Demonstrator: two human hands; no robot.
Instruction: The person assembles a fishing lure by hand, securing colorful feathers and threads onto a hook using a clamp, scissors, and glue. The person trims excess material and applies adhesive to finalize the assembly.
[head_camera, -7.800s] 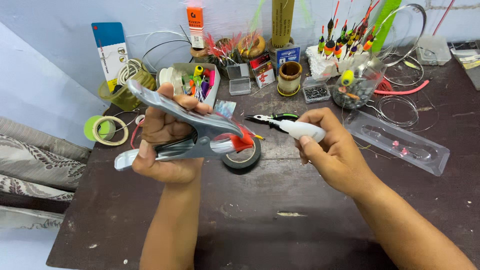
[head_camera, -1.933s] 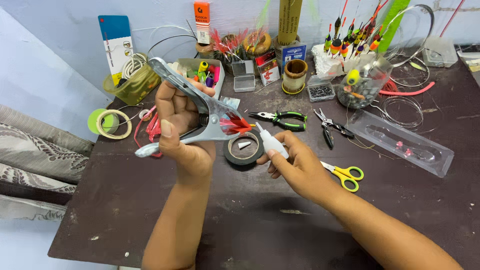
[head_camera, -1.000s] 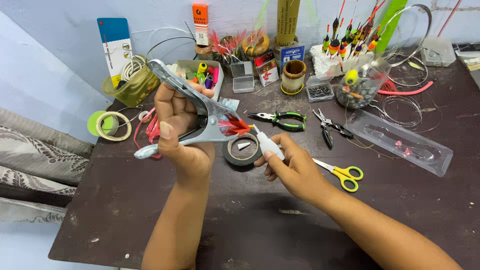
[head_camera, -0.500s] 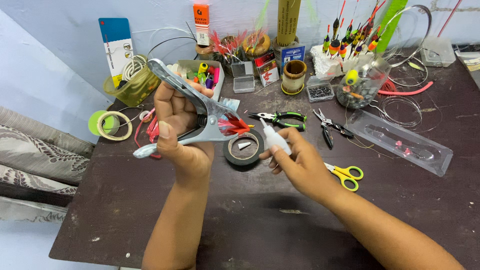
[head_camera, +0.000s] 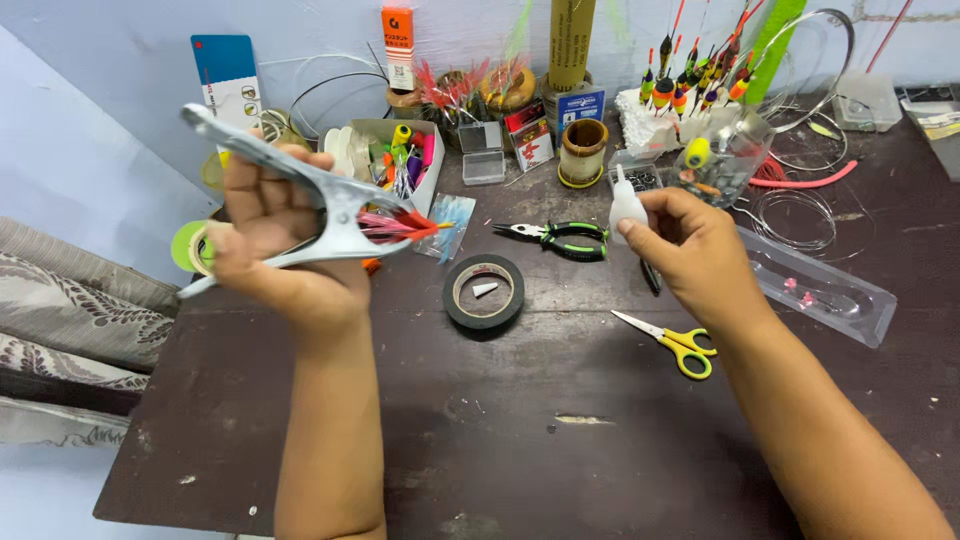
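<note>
Left hand (head_camera: 270, 235): my grip is closed round the handles of a metal spring clamp (head_camera: 320, 205), held up at ten o'clock
Clamp tip: pinches a bundle of red feathers (head_camera: 400, 225), pointing toward three o'clock
Right hand (head_camera: 690, 250): my grip is closed on a small white squeeze bottle (head_camera: 627, 205), nozzle up, at two o'clock, well apart from the feathers
Bench (head_camera: 480, 440): black tape roll (head_camera: 484, 291) at centre, green pliers (head_camera: 560, 238) just beyond, yellow scissors (head_camera: 675, 342) at four o'clock
Step, as I judge: gluing the feathers; next calls for bringing the nozzle to the clamp tip
</note>
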